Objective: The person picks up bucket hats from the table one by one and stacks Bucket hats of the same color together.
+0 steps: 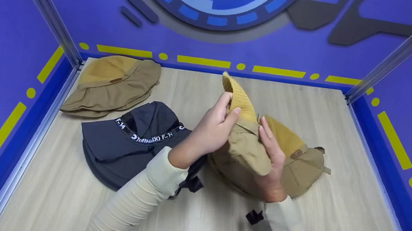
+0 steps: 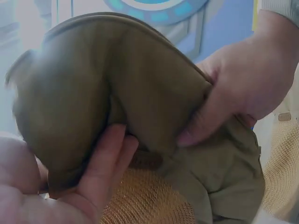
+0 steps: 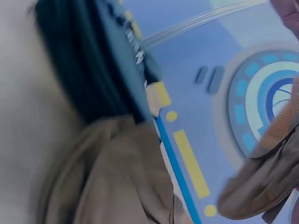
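A khaki sun hat with a yellow knitted crown (image 1: 247, 150) is held up, folded, between both hands above the table. The left hand (image 1: 210, 125) pinches its yellow part, thumb on the near side. The right hand (image 1: 274, 163) grips the khaki brim from the other side; in the left wrist view its thumb lies over the brim (image 2: 145, 88) and the other fingers are hidden behind. Beneath and behind the right hand, a similar khaki and yellow hat (image 1: 301, 171) lies on the table, partly covered by the held one.
Left of the hands lies a dark grey hat (image 1: 109, 159) with a lettered band, partly behind the left forearm. Another khaki and yellow hat (image 1: 111, 86) sits in the back left corner. Blue panels (image 1: 213, 49) wall the wooden table (image 1: 348, 222) at the back and sides.
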The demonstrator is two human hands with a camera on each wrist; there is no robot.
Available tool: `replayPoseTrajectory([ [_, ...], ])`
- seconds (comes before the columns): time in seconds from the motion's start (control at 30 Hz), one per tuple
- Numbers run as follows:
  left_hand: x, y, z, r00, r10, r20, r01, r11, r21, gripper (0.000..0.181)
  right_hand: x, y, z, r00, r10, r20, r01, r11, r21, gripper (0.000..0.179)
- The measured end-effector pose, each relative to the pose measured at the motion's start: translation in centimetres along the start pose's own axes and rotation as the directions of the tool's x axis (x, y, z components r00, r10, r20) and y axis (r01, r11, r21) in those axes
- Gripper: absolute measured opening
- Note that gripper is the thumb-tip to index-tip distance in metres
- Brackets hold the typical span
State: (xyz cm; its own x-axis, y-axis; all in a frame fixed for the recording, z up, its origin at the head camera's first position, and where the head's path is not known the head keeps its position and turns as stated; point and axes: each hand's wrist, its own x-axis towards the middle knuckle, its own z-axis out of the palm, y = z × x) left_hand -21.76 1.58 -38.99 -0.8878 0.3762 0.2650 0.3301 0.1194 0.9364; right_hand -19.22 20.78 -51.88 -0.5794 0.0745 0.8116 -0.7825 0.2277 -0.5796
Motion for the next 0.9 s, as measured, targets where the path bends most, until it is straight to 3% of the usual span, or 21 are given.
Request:
replayPoseTrajectory([
  [0.07, -0.2, -0.3, 0.1, 0.999, 0.036, 0.024, -0.035, 0.998, -0.05, 0.03, -0.2, -0.7, 0.1, 0.983, 0.141, -0.121, -0.134, 0.989, 0.064, 0.029],
  [0.1, -0.3, -0.5, 0.1, 0.998, 0.058, 0.026, -0.056, 0.997, -0.056, 0.032, -0.3, -1.1, 0.1, 0.956, 0.235, -0.177, -0.211, 0.966, 0.148, 0.026],
  [0.13, -0.4, -0.8, 0.1, 0.996, 0.086, 0.025, -0.084, 0.994, -0.062, 0.035, -0.3, -1.6, 0.1, 0.914, 0.331, -0.232, -0.269, 0.926, 0.264, 0.024],
  [0.2, -0.8, -1.7, -0.2, 0.987, 0.158, -0.015, -0.159, 0.987, -0.04, 0.037, -0.2, -2.4, 0.0, 0.825, 0.487, -0.287, -0.302, 0.809, 0.505, 0.03],
  [0.23, -1.1, -2.2, -0.5, 0.979, 0.196, -0.053, -0.196, 0.981, -0.003, 0.036, -0.2, -2.7, 0.0, 0.783, 0.547, -0.297, -0.277, 0.733, 0.621, 0.031],
  [0.27, -1.4, -2.9, -0.7, 0.97, 0.222, -0.102, -0.218, 0.975, 0.051, 0.036, -0.1, -3.0, -0.2, 0.753, 0.596, -0.279, -0.242, 0.645, 0.725, 0.038],
  [0.3, -1.7, -3.6, -1.0, 0.959, 0.239, -0.155, -0.224, 0.969, 0.108, 0.035, 0.0, -3.2, -0.3, 0.738, 0.628, -0.246, -0.211, 0.562, 0.8, 0.04],
  [0.33, -2.0, -4.4, -1.2, 0.947, 0.248, -0.206, -0.219, 0.964, 0.154, 0.034, 0.1, -3.4, -0.5, 0.729, 0.651, -0.211, -0.198, 0.497, 0.845, 0.04],
  [0.43, -3.0, -6.8, -1.8, 0.926, 0.174, -0.336, -0.104, 0.971, 0.214, 0.04, -0.1, -3.8, -1.3, 0.725, 0.687, -0.055, -0.255, 0.341, 0.905, 0.038],
  [0.5, -3.5, -8.2, -1.9, 0.931, 0.057, -0.36, -0.029, 0.996, 0.082, 0.045, -0.4, -4.1, -1.7, 0.723, 0.689, 0.048, -0.294, 0.244, 0.924, 0.04],
  [0.53, -3.6, -8.8, -1.9, 0.939, -0.008, -0.344, -0.011, 0.999, -0.052, 0.047, -0.6, -4.1, -1.9, 0.724, 0.683, 0.097, -0.305, 0.192, 0.933, 0.042],
  [0.57, -3.8, -9.3, -1.8, 0.947, -0.07, -0.314, 0.002, 0.978, -0.21, 0.049, -0.8, -4.2, -2.0, 0.725, 0.674, 0.142, -0.319, 0.146, 0.936, 0.043],
  [0.6, -3.9, -9.7, -1.6, 0.952, -0.125, -0.278, 0.013, 0.928, -0.373, 0.051, -1.0, -4.2, -2.1, 0.726, 0.664, 0.178, -0.333, 0.113, 0.936, 0.045],
  [0.67, -4.1, -10.1, -1.1, 0.958, -0.196, -0.21, 0.015, 0.765, -0.644, 0.047, -1.4, -4.2, -2.1, 0.723, 0.652, 0.228, -0.351, 0.062, 0.934, 0.046],
  [0.7, -4.2, -10.3, -0.9, 0.959, -0.212, -0.189, 0.01, 0.69, -0.723, 0.044, -1.5, -4.2, -2.1, 0.721, 0.648, 0.245, -0.359, 0.047, 0.932, 0.046],
  [0.73, -4.4, -10.4, -0.6, 0.959, -0.221, -0.179, 0.002, 0.635, -0.772, 0.039, -1.7, -4.1, -2.1, 0.719, 0.646, 0.256, -0.365, 0.038, 0.93, 0.047],
  [0.77, -4.5, -10.4, -0.5, 0.957, -0.224, -0.185, -0.009, 0.614, -0.789, 0.034, -1.8, -4.0, -2.0, 0.717, 0.646, 0.262, -0.37, 0.034, 0.928, 0.046],
  [0.8, -4.6, -10.4, -0.3, 0.954, -0.222, -0.201, -0.024, 0.611, -0.791, 0.029, -2.0, -4.0, -2.0, 0.715, 0.646, 0.268, -0.381, 0.038, 0.924, 0.046],
  [0.9, -4.9, -10.2, -0.2, 0.945, -0.195, -0.262, -0.076, 0.648, -0.757, 0.019, -2.3, -3.8, -2.3, 0.704, 0.664, 0.25, -0.413, 0.098, 0.905, 0.042],
])
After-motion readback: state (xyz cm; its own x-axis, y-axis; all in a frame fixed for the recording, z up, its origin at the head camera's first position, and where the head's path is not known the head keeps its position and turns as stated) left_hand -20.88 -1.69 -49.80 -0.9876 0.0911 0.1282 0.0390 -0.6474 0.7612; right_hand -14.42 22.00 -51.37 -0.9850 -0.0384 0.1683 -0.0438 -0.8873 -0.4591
